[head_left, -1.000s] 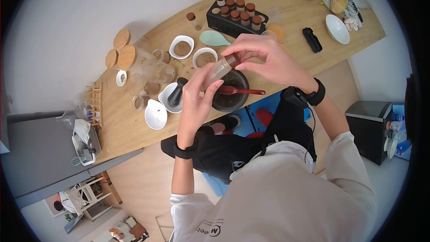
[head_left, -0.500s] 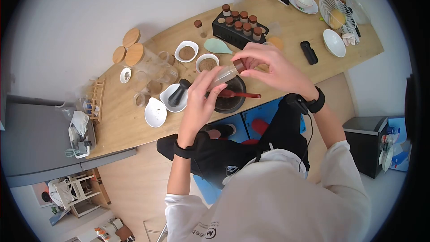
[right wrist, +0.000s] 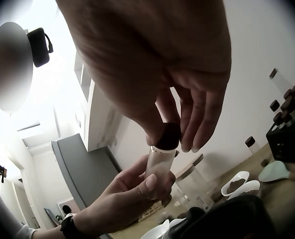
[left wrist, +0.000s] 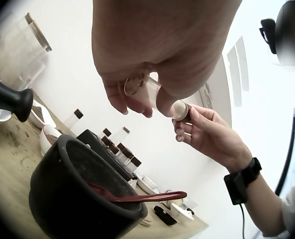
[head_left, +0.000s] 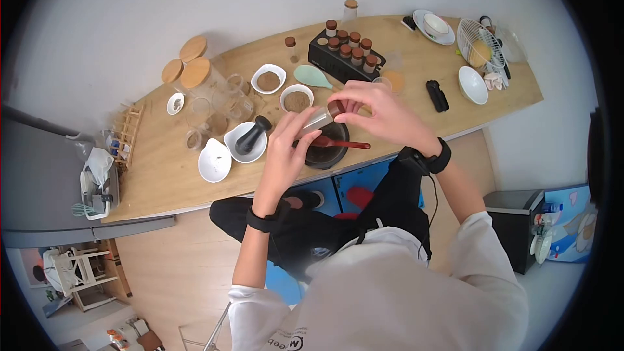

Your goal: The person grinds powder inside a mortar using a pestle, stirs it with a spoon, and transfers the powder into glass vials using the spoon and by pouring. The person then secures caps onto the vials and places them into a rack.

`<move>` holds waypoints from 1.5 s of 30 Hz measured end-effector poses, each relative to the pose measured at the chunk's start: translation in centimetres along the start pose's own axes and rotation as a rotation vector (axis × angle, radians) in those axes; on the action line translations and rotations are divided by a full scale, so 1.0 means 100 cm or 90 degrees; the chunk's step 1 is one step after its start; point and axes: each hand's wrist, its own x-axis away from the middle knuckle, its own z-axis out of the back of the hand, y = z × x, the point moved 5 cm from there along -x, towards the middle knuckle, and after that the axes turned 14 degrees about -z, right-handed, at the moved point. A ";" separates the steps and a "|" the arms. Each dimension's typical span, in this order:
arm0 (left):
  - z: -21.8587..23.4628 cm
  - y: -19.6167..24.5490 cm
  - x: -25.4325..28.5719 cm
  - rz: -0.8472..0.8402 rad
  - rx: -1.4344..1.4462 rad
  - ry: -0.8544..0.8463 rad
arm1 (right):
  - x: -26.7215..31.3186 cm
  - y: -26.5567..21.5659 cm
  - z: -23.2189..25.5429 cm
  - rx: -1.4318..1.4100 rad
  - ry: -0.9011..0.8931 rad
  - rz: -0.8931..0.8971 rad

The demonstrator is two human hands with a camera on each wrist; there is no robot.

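Above the mortar, the left hand (head_left: 286,146) grips the glass body of a small jar (head_left: 316,121), which lies tilted. The right hand (head_left: 383,116) pinches its dark brown cap (head_left: 336,110) between thumb and fingers. In the right wrist view the cap (right wrist: 167,136) sits on the neck of the clear jar (right wrist: 160,162). Some dark specks show inside the jar (left wrist: 140,87) in the left wrist view. Below the hands stands the black mortar (left wrist: 82,194), with a red spoon (left wrist: 157,197) resting in it and its handle over the rim.
A black rack (head_left: 341,62) holds several capped jars. Bowls of brown powder (head_left: 268,80) stand behind the mortar. To its left are a white bowl with a black pestle (head_left: 250,138), another white bowl (head_left: 214,161) and wooden-lidded glass jars (head_left: 196,73). A black case (head_left: 437,95) lies right.
The head view has shifted, so the table sits lower and further left in it. Both hands keep hold of the jar and its cap, with only slight movement.
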 end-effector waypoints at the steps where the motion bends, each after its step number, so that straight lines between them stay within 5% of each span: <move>1: 0.001 0.000 0.001 -0.005 0.002 0.006 | -0.002 0.000 0.000 0.008 0.000 0.003; 16: -0.022 -0.009 0.026 -0.015 0.031 0.002 | 0.003 0.026 -0.017 0.118 -0.066 -0.132; 25: -0.033 -0.026 0.032 0.008 0.082 0.096 | -0.006 0.038 -0.025 0.022 -0.022 -0.209; 30: -0.031 -0.034 0.036 0.034 0.096 0.140 | -0.010 0.008 -0.027 -0.099 0.093 -0.065; 32: -0.029 -0.036 0.037 0.123 0.161 0.151 | -0.007 0.006 -0.027 0.053 0.124 0.080; 37: -0.030 -0.034 0.034 0.018 0.065 0.098 | -0.011 0.030 -0.011 0.169 0.005 -0.144; 43: -0.029 -0.035 0.035 0.048 0.137 0.185 | -0.013 -0.001 -0.028 0.049 0.011 0.050; 45: -0.023 -0.034 0.035 0.008 0.025 0.140 | -0.015 0.009 -0.028 0.067 -0.036 -0.051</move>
